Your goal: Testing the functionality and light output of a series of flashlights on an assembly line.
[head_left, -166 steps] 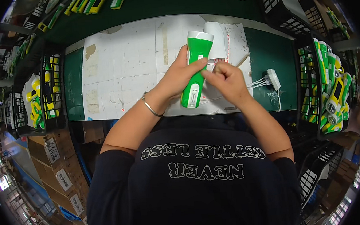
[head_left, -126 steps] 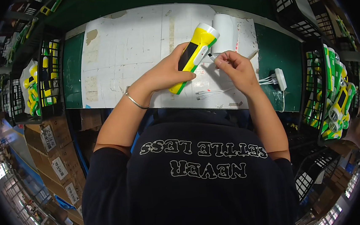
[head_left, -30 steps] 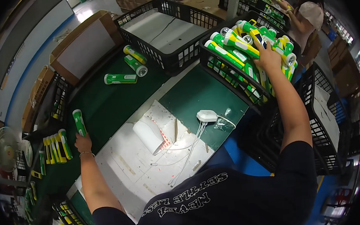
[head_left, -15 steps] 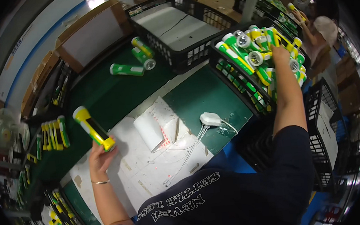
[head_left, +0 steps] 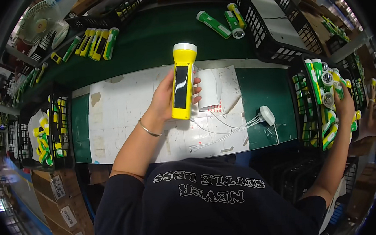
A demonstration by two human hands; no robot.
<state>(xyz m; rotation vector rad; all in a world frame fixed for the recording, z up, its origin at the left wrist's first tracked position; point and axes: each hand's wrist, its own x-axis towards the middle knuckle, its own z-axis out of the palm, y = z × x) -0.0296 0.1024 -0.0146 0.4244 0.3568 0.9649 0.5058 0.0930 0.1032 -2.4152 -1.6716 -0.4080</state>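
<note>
Left hand (head_left: 165,98): holding the yellow flashlight (head_left: 181,85) above the white board (head_left: 124,98).
Yellow flashlight: seeming light, stiff and smooth, likely offering its safest hold below the white head (head_left: 184,47).
Right hand (head_left: 344,101): resting among piled flashlights (head_left: 316,78) in the black crate (head_left: 314,112); I can't tell whether it's gripping any.
Green surface (head_left: 155,36): bearing loose flashlights (head_left: 214,25).

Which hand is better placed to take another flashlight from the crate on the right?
Likely the right hand: it reaches among flashlights in that black crate, while the left hand holds a yellow flashlight.
</note>
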